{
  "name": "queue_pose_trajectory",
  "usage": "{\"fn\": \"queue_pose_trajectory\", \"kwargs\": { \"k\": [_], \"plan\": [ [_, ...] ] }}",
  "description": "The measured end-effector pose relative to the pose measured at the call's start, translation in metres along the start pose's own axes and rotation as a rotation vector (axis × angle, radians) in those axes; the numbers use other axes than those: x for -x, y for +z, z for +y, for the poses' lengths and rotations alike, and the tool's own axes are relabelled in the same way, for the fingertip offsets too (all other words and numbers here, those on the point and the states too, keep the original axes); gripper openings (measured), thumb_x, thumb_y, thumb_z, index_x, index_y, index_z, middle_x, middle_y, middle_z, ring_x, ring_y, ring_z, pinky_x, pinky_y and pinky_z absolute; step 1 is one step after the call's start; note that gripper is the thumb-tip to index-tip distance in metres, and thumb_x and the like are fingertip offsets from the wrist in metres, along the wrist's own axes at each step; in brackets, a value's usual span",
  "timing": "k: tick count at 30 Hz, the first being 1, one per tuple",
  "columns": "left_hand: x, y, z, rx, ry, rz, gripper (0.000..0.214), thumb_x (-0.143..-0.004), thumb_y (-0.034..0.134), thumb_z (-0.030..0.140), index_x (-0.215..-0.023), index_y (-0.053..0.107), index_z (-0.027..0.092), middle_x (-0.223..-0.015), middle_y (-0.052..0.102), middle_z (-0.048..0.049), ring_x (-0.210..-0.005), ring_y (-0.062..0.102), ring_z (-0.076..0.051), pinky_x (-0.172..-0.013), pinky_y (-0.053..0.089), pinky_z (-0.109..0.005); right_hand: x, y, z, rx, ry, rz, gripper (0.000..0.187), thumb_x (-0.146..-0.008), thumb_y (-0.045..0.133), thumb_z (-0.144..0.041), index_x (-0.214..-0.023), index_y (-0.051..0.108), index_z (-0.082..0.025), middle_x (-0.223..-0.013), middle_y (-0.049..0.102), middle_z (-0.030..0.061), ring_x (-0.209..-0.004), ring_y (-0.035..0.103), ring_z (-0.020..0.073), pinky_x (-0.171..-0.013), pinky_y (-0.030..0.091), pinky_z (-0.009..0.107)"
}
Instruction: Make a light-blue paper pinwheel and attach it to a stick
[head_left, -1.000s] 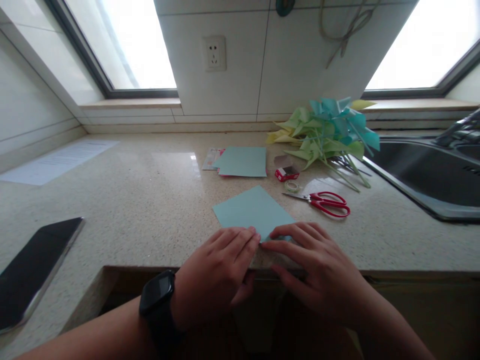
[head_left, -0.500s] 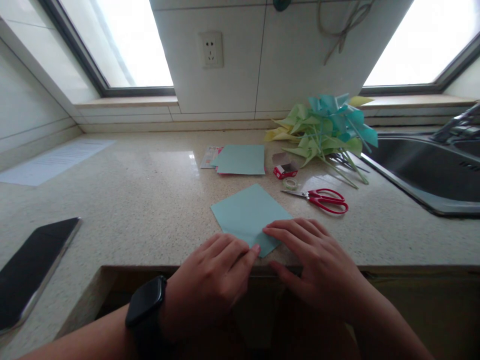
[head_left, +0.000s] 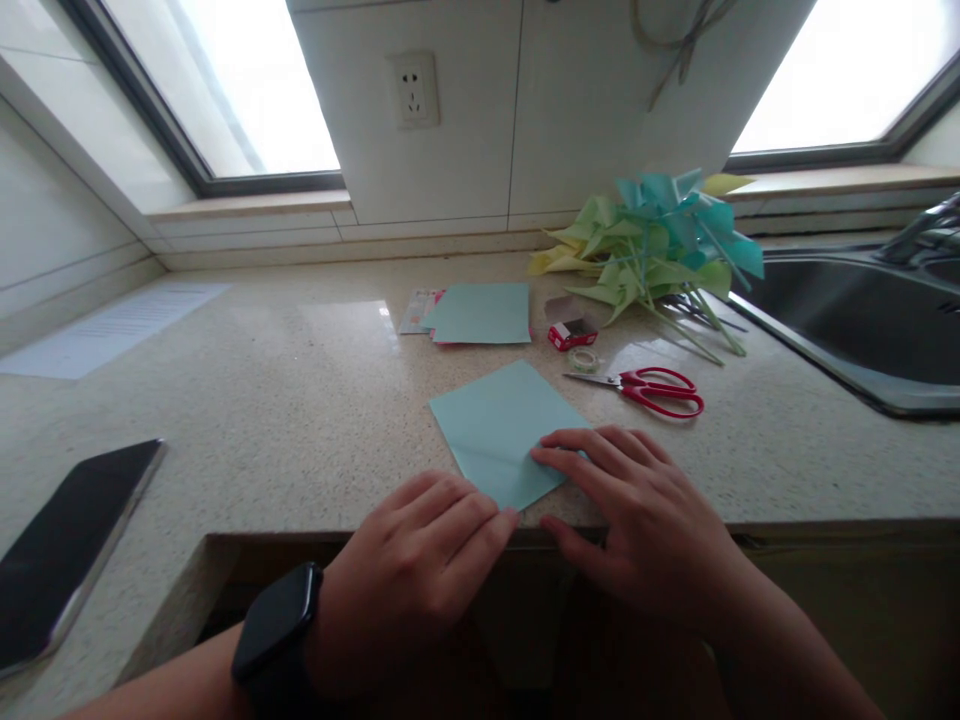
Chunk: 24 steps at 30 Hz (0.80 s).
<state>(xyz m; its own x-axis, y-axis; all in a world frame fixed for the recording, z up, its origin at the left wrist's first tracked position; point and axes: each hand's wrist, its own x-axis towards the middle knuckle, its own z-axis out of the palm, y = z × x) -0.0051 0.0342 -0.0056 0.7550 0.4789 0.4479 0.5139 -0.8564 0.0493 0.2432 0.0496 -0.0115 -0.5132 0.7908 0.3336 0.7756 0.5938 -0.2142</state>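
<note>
A light blue square sheet of paper lies turned like a diamond at the counter's front edge, one corner toward me. My left hand, wearing a black watch on its wrist, is closed with thumb and fingertips pinching that near corner. Resting on the sheet's right side is my right hand, open, its fingers stretched flat and its thumb apart near the counter edge. Red-handled scissors lie beyond the right hand, and a small roll of tape sits just behind their tips.
More blue paper sheets are stacked at the back, beside a small red box. Green, blue and yellow pinwheels lie before a steel sink. A phone and a printed page are on the left.
My left hand has drawn slightly down toward the near corner, uncovering more of the sheet's lower left side. The right hand stays on the paper, and the view has shifted a little.
</note>
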Motion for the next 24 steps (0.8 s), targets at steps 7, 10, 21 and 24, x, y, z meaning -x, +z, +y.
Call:
{"fn": "queue_pose_trajectory", "kwargs": {
  "k": [7, 10, 21, 24],
  "plan": [
    [0.0037, 0.0007, -0.0023, -0.039, -0.034, 0.014, 0.017, -0.096, 0.06, 0.012, -0.111, 0.068, 0.011, -0.105, 0.073, -0.0104, -0.094, 0.069, -0.027, -0.078, 0.063, -0.045, 0.0008, 0.0029, 0.0014, 0.036, -0.006, 0.011, 0.04, -0.093, 0.059, -0.043, -0.127, 0.061, -0.023, -0.129, 0.064, 0.0071, -0.113, 0.057, 0.0303, -0.099, 0.039, 0.05],
    [0.0026, 0.0012, -0.0024, 0.013, -0.052, 0.027, 0.017, -0.095, 0.062, 0.011, -0.111, 0.068, 0.011, -0.113, 0.075, -0.0104, -0.104, 0.07, -0.029, -0.086, 0.063, -0.046, 0.0012, 0.0024, 0.0019, 0.035, -0.006, 0.006, 0.041, -0.092, 0.061, -0.043, -0.128, 0.061, -0.024, -0.129, 0.064, 0.0065, -0.112, 0.056, 0.0304, -0.098, 0.039, 0.05],
    [0.0067, 0.0017, -0.0001, 0.023, -0.058, 0.094, 0.01, -0.093, 0.065, 0.01, -0.103, 0.069, 0.009, -0.108, 0.078, -0.0126, -0.102, 0.075, -0.029, -0.083, 0.067, -0.044, 0.0001, 0.0022, 0.0016, 0.027, -0.004, 0.012, 0.039, -0.092, 0.061, -0.042, -0.126, 0.062, -0.023, -0.128, 0.065, 0.0078, -0.111, 0.058, 0.0313, -0.097, 0.04, 0.051],
    [0.0062, 0.0019, -0.0005, 0.041, -0.068, 0.109, 0.008, -0.092, 0.066, 0.008, -0.099, 0.07, 0.009, -0.106, 0.079, -0.0123, -0.101, 0.076, -0.027, -0.084, 0.067, -0.042, 0.0003, 0.0016, 0.0014, 0.027, -0.004, 0.01, 0.038, -0.092, 0.061, -0.042, -0.126, 0.063, -0.023, -0.128, 0.066, 0.0081, -0.111, 0.058, 0.0312, -0.097, 0.041, 0.051]
  ]
}}
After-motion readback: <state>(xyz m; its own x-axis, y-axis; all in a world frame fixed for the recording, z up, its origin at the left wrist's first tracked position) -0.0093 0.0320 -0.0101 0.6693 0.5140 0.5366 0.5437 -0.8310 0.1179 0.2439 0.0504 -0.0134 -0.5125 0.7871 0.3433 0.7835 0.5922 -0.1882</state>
